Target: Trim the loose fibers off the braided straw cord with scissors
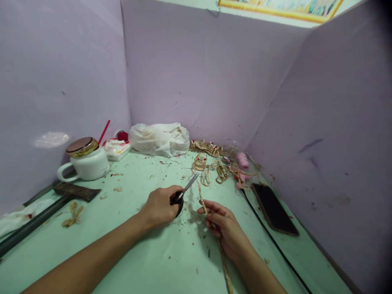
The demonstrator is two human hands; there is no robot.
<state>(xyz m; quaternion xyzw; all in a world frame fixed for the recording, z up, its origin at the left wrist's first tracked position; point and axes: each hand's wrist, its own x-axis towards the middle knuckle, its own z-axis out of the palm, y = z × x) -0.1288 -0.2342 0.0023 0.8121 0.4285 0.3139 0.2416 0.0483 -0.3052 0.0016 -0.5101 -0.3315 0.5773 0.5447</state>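
Observation:
My left hand [161, 206] is closed round the black handles of a pair of scissors [187, 188], whose blades point up and to the right. Between the thumb and fingers of my right hand [222, 224] is a braided straw-coloured cord [201, 199]. Its upper end stands just right of the scissor tips, apart from them. The lower part of the cord passes under my right hand and hangs toward the bottom edge. Beyond the blades lies a small woven piece [200, 162] with red beads and looped cords.
At the left are a hammer-like tool [76, 191] and a white lidded mug [92, 164]. A white plastic bag [161, 139] lies at the back. Tangled cords [222, 171], a pink thread spool [243, 160], a black cable [266, 228] and a phone [274, 208] are right. Walls enclose the green tabletop [137, 253].

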